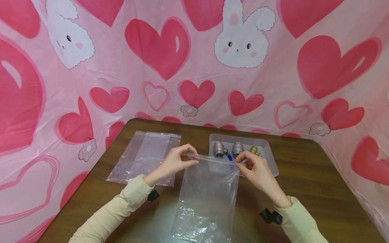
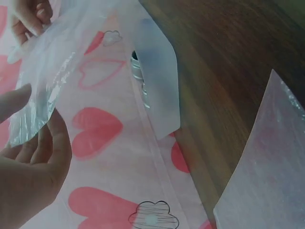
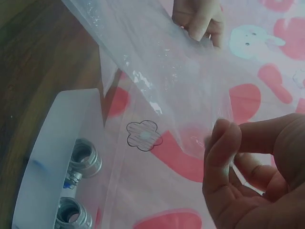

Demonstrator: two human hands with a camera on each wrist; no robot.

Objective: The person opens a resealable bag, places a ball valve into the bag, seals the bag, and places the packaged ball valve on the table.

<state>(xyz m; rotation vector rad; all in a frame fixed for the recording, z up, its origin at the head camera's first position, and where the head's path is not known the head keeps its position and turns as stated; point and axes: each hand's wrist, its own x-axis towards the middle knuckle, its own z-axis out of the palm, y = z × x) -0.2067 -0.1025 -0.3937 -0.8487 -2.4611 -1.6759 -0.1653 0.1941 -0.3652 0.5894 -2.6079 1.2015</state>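
A clear plastic zip bag hangs by its top edge between both hands, its lower part reaching down over the near side of the table. My left hand holds the bag's upper left corner, thumb on one side and curled fingers on the other. At the upper right corner, my right hand pinches the film between thumb and forefinger, as the right wrist view also shows. Whether the bag's mouth is parted cannot be told.
More clear zip bags lie overlapping on the wooden table at the left. Behind the right hand stands a translucent tray with metal fittings, a brass piece and a blue lever. A heart-printed cloth surrounds the table.
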